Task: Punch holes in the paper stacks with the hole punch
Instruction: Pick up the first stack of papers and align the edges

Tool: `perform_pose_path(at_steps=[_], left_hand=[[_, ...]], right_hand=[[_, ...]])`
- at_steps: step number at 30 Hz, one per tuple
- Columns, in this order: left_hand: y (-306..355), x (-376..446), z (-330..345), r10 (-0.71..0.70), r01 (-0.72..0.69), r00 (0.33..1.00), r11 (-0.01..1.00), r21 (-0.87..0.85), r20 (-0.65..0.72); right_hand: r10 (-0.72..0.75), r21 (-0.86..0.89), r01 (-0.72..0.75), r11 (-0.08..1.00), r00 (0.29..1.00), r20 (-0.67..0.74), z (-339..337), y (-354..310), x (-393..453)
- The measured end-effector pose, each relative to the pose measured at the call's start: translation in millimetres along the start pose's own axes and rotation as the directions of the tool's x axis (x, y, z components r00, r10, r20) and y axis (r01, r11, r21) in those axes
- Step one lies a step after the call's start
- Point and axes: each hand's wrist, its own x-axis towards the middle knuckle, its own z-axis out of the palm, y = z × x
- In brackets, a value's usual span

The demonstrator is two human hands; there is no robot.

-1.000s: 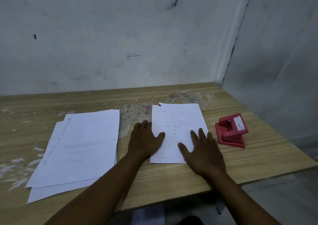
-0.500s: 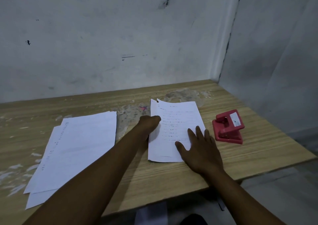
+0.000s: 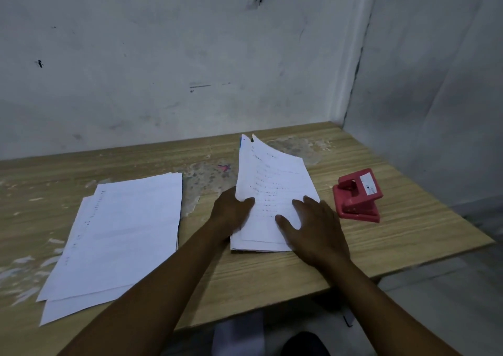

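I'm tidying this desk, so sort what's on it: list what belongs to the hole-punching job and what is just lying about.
Belongs to the job:
- printed paper stack, its left edge gripped and lifted by the left hand, right hand flat on it
- second paper stack, lying untouched
- red hole punch, untouched

Just there:
- wooden table
- pink mark on the table

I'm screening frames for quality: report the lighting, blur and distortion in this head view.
Head view: dim, flat light, no glare; soft shadow under the left hand lifting the printed stack; its text too blurred to read; wide-angle lens bows the table edge; red hole punch reasonably sharp.
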Motion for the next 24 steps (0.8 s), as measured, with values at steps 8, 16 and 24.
perform_pose_path(at_steps=[8, 16, 24], left_hand=[[-20, -28, -25, 0.094, -0.115, 0.990, 0.965, -0.234, -0.102], [-17, -46, -54, 0.151, -0.172, 0.985, 0.926, -0.335, -0.087], [0, -51, -80, 0.234, -0.248, 0.969, 0.912, -0.327, -0.082]], right_hand=[[0.141, 0.602, -0.074, 0.795, 0.988, -0.065, -11, 6, 2], [0.166, 0.781, -0.239, 0.577, 0.971, 0.175, -41, -9, 19], [0.051, 0.819, -0.113, 0.563, 0.993, 0.103, -73, -65, 38]])
